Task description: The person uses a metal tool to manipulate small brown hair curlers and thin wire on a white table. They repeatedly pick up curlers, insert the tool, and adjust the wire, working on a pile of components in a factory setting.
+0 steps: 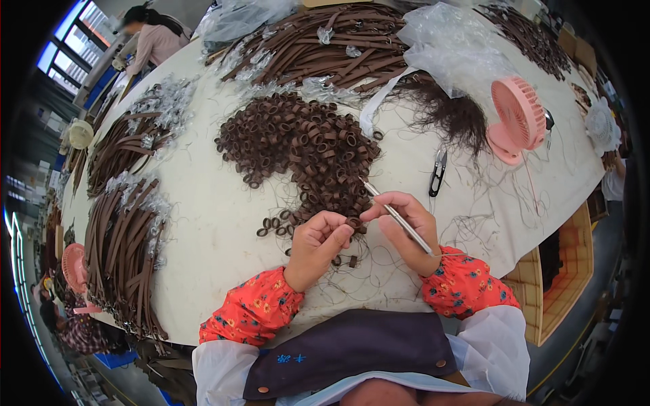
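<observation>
Includes one small dark-brown leather-like ring (355, 224), at the right side of the bare left hand (318, 249), curled nearly closed with thumb and forefinger pinched on it. Includes one slim silver metal pen-shaped tool (406, 227), gripped in the half-curled bare right hand (421, 222), fingertips near the ring, slanted along its long axis from lower right to a pointed tip at upper left, beside a heaped pile of matching brown rings (318, 139).
</observation>
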The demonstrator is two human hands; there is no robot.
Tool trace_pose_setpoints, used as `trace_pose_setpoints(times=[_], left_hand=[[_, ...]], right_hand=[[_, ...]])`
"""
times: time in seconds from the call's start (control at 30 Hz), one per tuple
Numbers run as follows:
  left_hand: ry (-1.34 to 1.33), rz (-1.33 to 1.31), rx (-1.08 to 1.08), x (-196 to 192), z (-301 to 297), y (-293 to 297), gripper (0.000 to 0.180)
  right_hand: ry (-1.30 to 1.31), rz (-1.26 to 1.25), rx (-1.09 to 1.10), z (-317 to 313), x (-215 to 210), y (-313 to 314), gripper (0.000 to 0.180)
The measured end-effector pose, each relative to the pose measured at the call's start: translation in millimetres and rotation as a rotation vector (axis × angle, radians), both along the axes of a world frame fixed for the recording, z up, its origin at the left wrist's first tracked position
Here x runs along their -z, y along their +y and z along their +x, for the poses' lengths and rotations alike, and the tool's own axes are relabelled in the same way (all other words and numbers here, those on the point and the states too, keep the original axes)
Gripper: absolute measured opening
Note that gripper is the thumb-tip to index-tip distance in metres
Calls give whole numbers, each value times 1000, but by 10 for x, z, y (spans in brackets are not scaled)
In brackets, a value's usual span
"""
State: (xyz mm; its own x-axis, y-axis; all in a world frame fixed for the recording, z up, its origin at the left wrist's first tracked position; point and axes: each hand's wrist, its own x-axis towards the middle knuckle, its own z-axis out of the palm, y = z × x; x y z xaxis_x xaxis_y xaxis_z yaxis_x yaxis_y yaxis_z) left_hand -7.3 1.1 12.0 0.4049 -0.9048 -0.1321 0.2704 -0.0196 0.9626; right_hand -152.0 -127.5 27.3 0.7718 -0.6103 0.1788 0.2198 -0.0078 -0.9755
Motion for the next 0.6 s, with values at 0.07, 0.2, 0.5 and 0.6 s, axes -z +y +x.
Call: trace_pose_setpoints(times=[0.07, 0.2, 0.5, 0.6], left_hand=[[-40, -14, -18, 12, 21, -7, 12], [-89, -16, -19, 27, 32, 0, 13], [-80, -22, -8, 23, 23, -6, 14], [-83, -30, -12, 22, 14, -10, 15]], right_hand=[[-108, 29, -57, -40, -4, -76, 20], [-183, -98, -111, -85, 26, -156, 21], [-135, -297, -97, -57, 33, -137, 18], [-113, -343, -100, -64, 17, -149, 17]])
